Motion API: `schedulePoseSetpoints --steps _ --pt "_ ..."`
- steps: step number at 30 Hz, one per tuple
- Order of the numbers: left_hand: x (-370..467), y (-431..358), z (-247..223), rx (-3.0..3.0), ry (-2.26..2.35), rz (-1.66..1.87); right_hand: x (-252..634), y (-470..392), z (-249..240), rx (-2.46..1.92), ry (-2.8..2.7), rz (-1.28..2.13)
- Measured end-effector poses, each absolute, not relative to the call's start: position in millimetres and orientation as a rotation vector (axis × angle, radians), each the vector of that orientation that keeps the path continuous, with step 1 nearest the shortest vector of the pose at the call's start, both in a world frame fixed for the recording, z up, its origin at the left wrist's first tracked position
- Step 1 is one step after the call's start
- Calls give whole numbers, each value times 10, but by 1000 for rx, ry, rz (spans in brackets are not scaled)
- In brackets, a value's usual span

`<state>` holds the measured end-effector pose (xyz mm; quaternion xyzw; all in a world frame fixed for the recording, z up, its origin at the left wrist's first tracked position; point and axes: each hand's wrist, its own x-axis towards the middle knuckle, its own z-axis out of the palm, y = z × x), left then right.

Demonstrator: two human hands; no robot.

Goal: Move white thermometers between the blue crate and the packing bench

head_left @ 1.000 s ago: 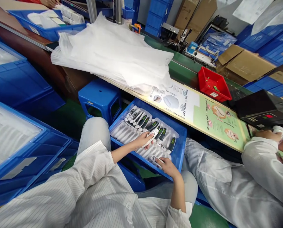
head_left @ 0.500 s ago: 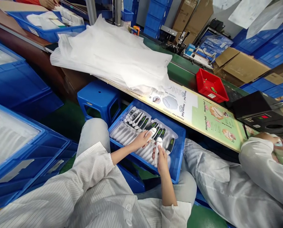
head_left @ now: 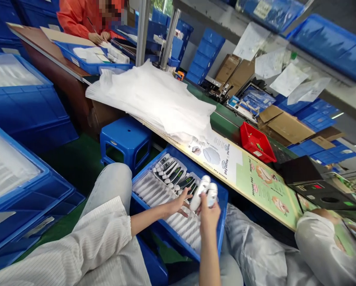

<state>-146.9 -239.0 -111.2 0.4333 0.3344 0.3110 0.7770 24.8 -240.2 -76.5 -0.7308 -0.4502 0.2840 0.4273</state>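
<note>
— What is nearest?
— The right hand, gripping two white handheld devices at once. They are side by side, tilted, above the right part of the crate.
— And the left hand?
— Just left of them, loose, its fingers spread, over the blue plastic crate. Whether a fingertip touches the left device, I cannot tell.
— What does the crate hold?
— A translucent moulded tray, ridged on its near side, with a row of dark-faced devices along its far side.
— Beside the crate?
— A blue plastic stool to the left and farther back; to the right, a person in a white sleeve.
— Beyond that?
— The worktop, with printed "Mouse Pad" panels on the right and a pile of thin white sheets on the left.
— Farther still?
— A red bin, right, with small green pieces inside; far left, a person in orange, hands close together.
</note>
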Motion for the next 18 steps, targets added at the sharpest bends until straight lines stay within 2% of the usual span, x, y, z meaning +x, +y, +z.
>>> schedulePoseSetpoints --steps 4,7,11,18 --pt "-1595 -2401 -1090 1376 951 451 689 -1360 45 -1748 -1151 531" --pt "-1674 -2473 -1190 1880 1042 168 912 -682 345 -1790 -1168 572" --pt "-1685 -2516 -1341 2056 950 -135 1047 -236 312 -1929 -1327 490" --pt "-1643 -2511 -1328 2055 1010 -241 1192 -31 143 -2230 -1355 172"
